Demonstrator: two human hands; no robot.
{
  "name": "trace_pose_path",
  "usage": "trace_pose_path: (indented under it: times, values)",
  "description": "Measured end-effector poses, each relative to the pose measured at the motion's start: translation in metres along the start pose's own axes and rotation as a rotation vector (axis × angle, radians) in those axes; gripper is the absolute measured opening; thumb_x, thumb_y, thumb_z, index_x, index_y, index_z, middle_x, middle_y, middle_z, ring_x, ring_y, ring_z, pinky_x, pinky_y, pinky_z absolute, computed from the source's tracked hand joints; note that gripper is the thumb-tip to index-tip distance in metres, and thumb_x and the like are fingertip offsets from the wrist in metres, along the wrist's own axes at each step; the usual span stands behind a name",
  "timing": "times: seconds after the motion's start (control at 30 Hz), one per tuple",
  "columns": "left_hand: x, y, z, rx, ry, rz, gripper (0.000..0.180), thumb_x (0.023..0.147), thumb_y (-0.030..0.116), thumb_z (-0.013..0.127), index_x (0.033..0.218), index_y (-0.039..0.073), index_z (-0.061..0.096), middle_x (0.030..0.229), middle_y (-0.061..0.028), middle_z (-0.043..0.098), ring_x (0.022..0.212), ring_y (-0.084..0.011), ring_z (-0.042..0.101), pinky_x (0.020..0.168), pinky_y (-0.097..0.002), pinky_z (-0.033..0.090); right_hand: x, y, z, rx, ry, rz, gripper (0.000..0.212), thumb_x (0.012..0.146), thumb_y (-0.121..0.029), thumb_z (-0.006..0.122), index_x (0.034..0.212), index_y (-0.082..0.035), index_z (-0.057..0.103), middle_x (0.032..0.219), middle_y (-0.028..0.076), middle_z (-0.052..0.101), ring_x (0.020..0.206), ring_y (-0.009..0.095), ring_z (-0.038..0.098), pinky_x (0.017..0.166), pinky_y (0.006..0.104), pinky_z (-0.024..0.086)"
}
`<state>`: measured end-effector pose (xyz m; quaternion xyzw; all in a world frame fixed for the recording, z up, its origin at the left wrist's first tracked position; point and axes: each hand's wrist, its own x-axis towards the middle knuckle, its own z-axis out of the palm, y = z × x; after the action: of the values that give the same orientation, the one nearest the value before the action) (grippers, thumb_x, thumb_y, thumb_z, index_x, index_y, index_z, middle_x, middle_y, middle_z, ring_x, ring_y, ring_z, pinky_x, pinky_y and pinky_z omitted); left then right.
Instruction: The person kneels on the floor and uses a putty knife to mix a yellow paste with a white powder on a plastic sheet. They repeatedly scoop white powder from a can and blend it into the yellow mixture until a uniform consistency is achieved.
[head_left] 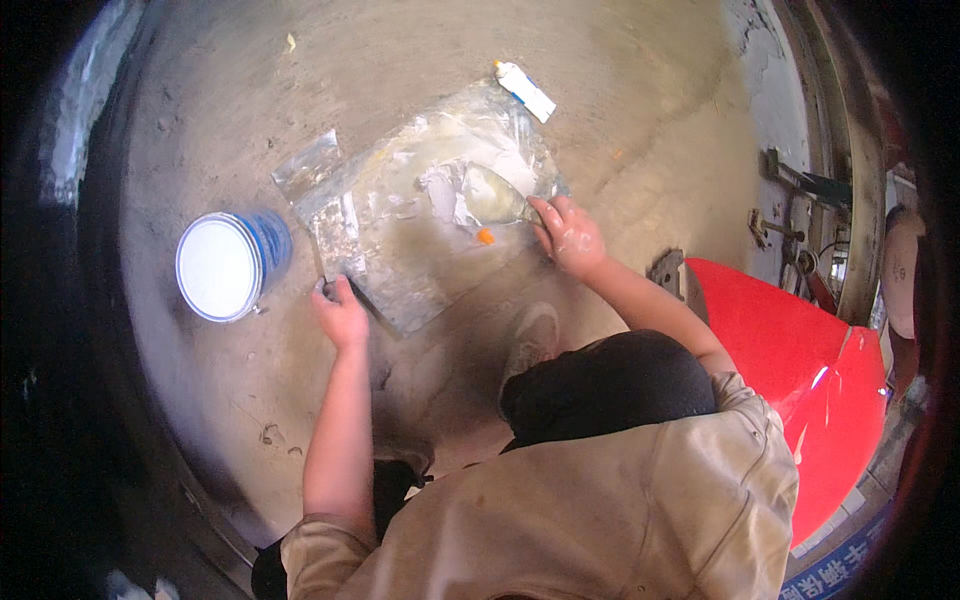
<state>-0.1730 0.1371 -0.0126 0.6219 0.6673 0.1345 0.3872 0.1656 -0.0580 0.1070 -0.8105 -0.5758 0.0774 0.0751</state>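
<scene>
My right hand (572,238) is closed on the handle end of a putty knife (494,197). Its broad blade lies over a thin, smeared mixing board (425,285) on the floor. Pale putty (437,192) is spread across the board's middle and far side, some of it touching the blade. White smears mark the back of my right hand. My left hand (343,315) pinches the board's near left edge between thumb and fingers. A small orange piece (486,236), possibly a cap, lies on the board just below the blade.
A blue can with a white top (215,268) stands left of the board. A white tube (526,92) lies beyond its far corner, and a flat, stained plate (308,166) touches its left side. A glossy red panel (770,340) rises at my right; metal fittings (785,230) line the wall.
</scene>
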Motion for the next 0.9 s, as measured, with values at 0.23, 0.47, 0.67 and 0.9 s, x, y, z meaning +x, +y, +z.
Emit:
trace_pose_path:
  times: [0.23,0.47,0.67,0.9]
  values:
    - [-0.007,-0.002,0.010,-0.122,0.082,-0.133,0.062,0.096,0.042,0.062,0.127,-0.011,0.052,0.116,-0.0238,0.064,0.110,-0.0352,0.061,0.098,-0.0427,0.045,0.001,0.005,0.000,0.219,-0.067,0.161,0.037,0.091,-0.020,0.067,0.126,-0.014,0.058,0.099,0.014,0.064,0.090,0.035,0.064,0.078,0.0434,0.053]
    - [0.001,0.003,0.023,-0.305,0.057,-0.317,0.052,0.098,0.037,0.063,0.122,-0.009,0.054,0.102,-0.0167,0.069,0.095,-0.0314,0.065,0.089,-0.0387,0.049,-0.008,-0.004,0.009,0.666,-0.204,0.416,0.037,0.097,-0.024,0.065,0.129,-0.006,0.059,0.095,0.012,0.069,0.084,0.022,0.066,0.079,0.0350,0.052]
    - [0.009,0.009,0.007,-0.979,-0.123,-0.461,0.024,0.096,0.024,0.065,0.104,0.002,0.057,0.093,-0.0057,0.065,0.081,-0.0156,0.062,0.070,-0.0297,0.050,-0.023,-0.013,0.020,0.933,-0.285,0.563,0.036,0.098,-0.024,0.064,0.127,-0.004,0.061,0.084,0.004,0.066,0.071,0.014,0.060,0.068,0.0305,0.050]
    - [0.007,0.062,-0.025,-1.087,-0.370,-0.438,0.018,0.095,0.014,0.067,0.104,-0.001,0.062,0.096,-0.0074,0.067,0.082,-0.0170,0.065,0.076,-0.0285,0.054,-0.013,-0.026,0.009,1.248,-0.385,0.715,0.036,0.099,-0.024,0.064,0.127,-0.002,0.062,0.081,-0.001,0.061,0.068,0.008,0.053,0.061,0.0268,0.046]
